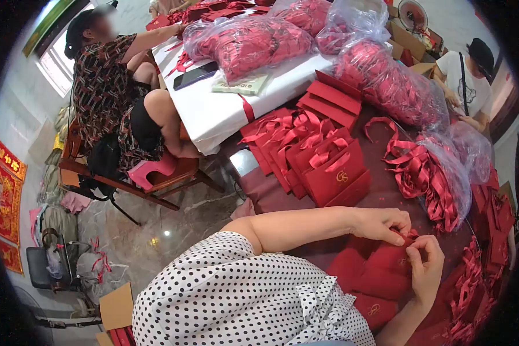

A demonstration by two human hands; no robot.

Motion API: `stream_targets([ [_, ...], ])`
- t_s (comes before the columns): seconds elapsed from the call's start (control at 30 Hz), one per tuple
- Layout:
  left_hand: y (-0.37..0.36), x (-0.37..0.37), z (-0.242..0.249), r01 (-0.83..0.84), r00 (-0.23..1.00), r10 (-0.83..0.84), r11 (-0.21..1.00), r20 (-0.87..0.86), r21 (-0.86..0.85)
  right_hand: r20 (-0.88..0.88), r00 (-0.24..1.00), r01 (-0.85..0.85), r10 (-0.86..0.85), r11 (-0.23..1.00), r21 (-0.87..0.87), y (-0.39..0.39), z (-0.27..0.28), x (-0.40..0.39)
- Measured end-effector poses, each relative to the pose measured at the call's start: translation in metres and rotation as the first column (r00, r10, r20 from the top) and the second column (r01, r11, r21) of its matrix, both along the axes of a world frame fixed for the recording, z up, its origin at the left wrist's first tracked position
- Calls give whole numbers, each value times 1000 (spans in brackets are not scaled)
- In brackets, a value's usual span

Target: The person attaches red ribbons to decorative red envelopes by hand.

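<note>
At the lower right, a red paper gift bag lies flat in front of me, on top of other red bags with a gold logo. My left hand has its fingers curled and closed on the bag's upper edge. Just below and to the right, my right hand pinches the same edge between thumb and fingers. A small bit of red ribbon shows between the two hands. Whether it is threaded through the bag cannot be made out.
Finished-looking red bags with ribbon handles stand beyond my left arm. Loose red ribbons lie to the right. Plastic sacks of red ribbon, a phone and a white table are farther back. Two people sit nearby.
</note>
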State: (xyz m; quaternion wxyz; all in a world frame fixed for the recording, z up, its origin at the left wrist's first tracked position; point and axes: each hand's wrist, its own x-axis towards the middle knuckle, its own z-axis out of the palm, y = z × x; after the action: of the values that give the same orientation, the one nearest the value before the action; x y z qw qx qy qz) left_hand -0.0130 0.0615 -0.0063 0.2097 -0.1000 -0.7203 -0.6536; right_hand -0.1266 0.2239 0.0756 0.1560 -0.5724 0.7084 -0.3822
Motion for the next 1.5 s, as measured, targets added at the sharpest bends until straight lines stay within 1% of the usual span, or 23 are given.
stream_targets([
  [0.03,-1,0,0,-4,1000,4,1000,1,-1,1,1000,-4,4,1000,-1,1,1,0],
  [0.1,-4,-1,1,222,975,-220,973,-44,68,49,997,-55,52,997,53,3,4,2],
  [0.17,-2,-6,-7,150,989,-147,973,-30,173,-47,998,-48,47,998,-33,-3,0,0],
  [0.2,-5,-4,-6,68,993,-80,989,82,135,-148,989,-38,22,994,-105,-2,-2,-2],
  [0.27,0,-1,3,-210,907,209,977,365,-38,-154,988,-33,19,995,-90,-4,-2,-5],
  [0.3,-2,-2,-5,-205,921,184,978,344,27,-124,992,-31,20,995,-93,-7,-5,-7],
  [0.33,-1,5,15,-210,806,53,956,589,203,-78,996,44,-47,998,-39,-8,-6,-4],
  [0.37,1,8,22,-242,759,48,947,650,212,-29,998,62,-63,997,-43,-8,-9,-5],
  [0.4,-3,-3,-15,-218,908,118,953,402,212,39,998,59,-59,998,-9,-8,-14,-11],
  [0.53,1,0,-3,-188,929,-21,833,370,520,-144,988,31,-61,979,-202,-8,-25,-25],
  [0.6,0,-2,-4,-177,935,-21,836,353,519,-181,979,55,-88,982,-180,-3,-19,-24],
  [0.67,0,-2,0,-196,924,-20,833,383,516,126,983,137,-134,991,-12,-4,-16,-22],
  [0.7,1,-1,2,-214,918,0,841,396,497,130,982,136,-133,991,-10,-6,-18,-21],
  [0.77,3,-1,3,-229,911,15,848,411,478,-21,999,30,-33,991,-132,-7,-24,-21],
  [0.87,5,-2,2,-237,921,63,874,385,424,-73,997,20,-23,999,-43,-7,-27,-18],
  [1.07,8,2,5,-200,929,37,887,369,416,-125,991,40,-45,998,-42,-7,-27,-11],
  [1.13,7,-1,-4,-241,956,198,950,216,197,-128,990,49,-55,997,-51,-6,-27,-8],
  [1.17,6,-1,-5,-242,956,198,950,216,199,-130,989,60,-67,996,-60,-6,-27,-6],
  [1.2,6,0,-3,-309,941,310,951,137,-28,-130,989,60,-67,996,-59,-5,-27,-5],
  [1.23,6,0,0,-378,917,398,892,34,-248,-134,988,72,-78,996,-46,-5,-25,-4],
  [1.27,7,1,3,-378,917,398,892,34,-248,-138,986,85,-89,996,-34,-5,-24,-3],
  [1.33,11,2,10,-501,857,494,730,-147,-465,-153,981,110,-116,993,-46,-6,-28,0],
  [1.5,11,3,8,-500,852,511,734,-112,-459,-184,969,149,-166,984,-101,-9,-32,3],
])
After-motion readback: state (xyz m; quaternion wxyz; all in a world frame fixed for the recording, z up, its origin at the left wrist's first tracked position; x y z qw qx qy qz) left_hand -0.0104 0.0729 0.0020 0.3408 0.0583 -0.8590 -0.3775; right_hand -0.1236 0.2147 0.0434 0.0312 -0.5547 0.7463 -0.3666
